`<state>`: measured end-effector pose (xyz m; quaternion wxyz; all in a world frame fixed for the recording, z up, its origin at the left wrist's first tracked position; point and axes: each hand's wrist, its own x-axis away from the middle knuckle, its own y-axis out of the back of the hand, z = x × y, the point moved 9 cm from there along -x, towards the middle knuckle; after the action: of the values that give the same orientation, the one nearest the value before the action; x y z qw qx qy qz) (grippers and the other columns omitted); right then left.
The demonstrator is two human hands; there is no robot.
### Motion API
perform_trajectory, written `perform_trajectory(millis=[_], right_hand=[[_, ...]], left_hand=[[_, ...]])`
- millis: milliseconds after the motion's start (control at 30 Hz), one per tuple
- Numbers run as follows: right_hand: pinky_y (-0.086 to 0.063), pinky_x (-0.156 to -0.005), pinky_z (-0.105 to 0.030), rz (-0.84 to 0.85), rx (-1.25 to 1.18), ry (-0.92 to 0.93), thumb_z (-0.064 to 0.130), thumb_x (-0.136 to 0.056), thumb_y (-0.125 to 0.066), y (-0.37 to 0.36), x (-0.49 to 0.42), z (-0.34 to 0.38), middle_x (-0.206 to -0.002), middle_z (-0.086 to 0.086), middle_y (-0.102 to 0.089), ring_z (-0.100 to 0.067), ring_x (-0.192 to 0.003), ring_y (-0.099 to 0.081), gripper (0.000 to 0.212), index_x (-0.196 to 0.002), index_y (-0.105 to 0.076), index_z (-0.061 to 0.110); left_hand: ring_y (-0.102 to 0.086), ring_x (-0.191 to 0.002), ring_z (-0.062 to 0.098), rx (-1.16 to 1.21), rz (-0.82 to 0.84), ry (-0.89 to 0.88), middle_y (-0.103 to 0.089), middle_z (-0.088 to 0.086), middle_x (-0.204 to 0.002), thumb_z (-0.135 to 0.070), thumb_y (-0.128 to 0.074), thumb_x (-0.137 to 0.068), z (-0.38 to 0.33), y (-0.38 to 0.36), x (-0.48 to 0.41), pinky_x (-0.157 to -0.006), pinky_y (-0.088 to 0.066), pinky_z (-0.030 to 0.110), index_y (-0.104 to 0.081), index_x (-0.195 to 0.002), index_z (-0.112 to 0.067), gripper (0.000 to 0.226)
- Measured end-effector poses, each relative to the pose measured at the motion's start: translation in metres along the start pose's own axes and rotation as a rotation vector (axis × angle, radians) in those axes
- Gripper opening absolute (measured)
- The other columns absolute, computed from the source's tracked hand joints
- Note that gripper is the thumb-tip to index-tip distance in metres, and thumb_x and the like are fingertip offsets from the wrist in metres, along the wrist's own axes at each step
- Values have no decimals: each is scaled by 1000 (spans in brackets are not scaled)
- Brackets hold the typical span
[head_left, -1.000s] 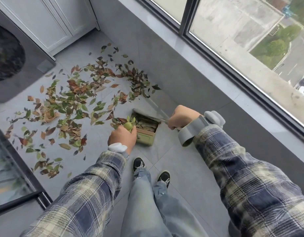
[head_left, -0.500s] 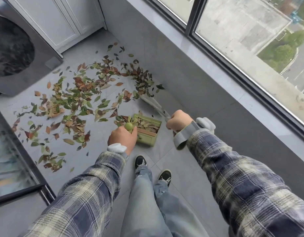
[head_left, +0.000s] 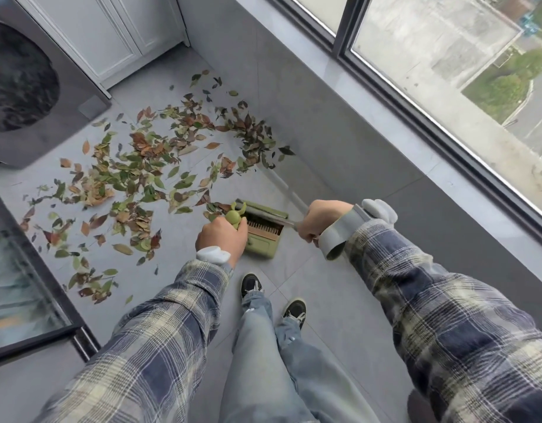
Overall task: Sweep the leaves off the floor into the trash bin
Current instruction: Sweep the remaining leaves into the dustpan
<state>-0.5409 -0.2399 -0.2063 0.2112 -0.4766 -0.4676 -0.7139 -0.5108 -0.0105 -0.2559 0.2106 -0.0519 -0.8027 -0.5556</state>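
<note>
My left grip (head_left: 222,238) curls round the dustpan (head_left: 260,248) handle; my right grip (head_left: 323,221), just right of the dustpan, clasps the broom (head_left: 285,189). Leaves (head_left: 135,175) lie left of it.

The left hand (head_left: 222,236) grips the green dustpan (head_left: 262,243) by its handle. The right hand (head_left: 321,221) grips the broom (head_left: 286,190), which reaches into leaves (head_left: 141,178) by the floor's (head_left: 312,288) wall edge.

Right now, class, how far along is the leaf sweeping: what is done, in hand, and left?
Done: little; leaves cover much of the floor. In hand: the left hand grips the green dustpan at the pile's edge, and the right hand grips the broom handle reaching into leaves by the wall. Left: gathering nearly all of them and emptying the pan; no trash bin is in view.
</note>
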Motion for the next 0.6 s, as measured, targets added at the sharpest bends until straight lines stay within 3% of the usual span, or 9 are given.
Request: perform_trajectory(millis=[200, 333, 500, 600], right_hand=[[-47, -66, -27, -40, -56, 36, 11, -72, -62, 34, 40, -10, -71, -3, -62, -22, -64, -56, 9, -78, -69, 12], [-45, -65, -27, -84, -55, 45, 12, -72, -61, 50, 68, -20, -71, -3, -60, -22, -64, -53, 9, -78, -67, 12], [-56, -77, -36, -127, -175, 67, 13, -75, -62, 67, 92, -32, -76, -7, -63, -24, -69, -58, 24, -93, -73, 1], [-49, -70, -32, -168, -212, 83, 11, -76, -61, 69, 111, -34, -75, -6, -61, -23, -68, -56, 22, -93, -73, 3]], left_hand=[[-53, -70, 30, 31, 3, -2, -68, 13, -85, -58, -51, -91, 5, -1, 2, -64, -40, 30, -53, -80, -18, 41], [-64, -82, 38, 89, -4, 7, -69, 17, -87, -58, -54, -90, 10, -2, 12, -67, -42, 31, -51, -76, -20, 40], [-64, -84, 39, 77, 14, 24, -69, 19, -90, -58, -52, -91, 4, 2, 21, -68, -45, 33, -60, -82, -12, 48], [-64, -86, 39, 60, -5, 14, -69, 20, -93, -56, -52, -92, -5, 16, 30, -67, -44, 33, -65, -89, -7, 52]])
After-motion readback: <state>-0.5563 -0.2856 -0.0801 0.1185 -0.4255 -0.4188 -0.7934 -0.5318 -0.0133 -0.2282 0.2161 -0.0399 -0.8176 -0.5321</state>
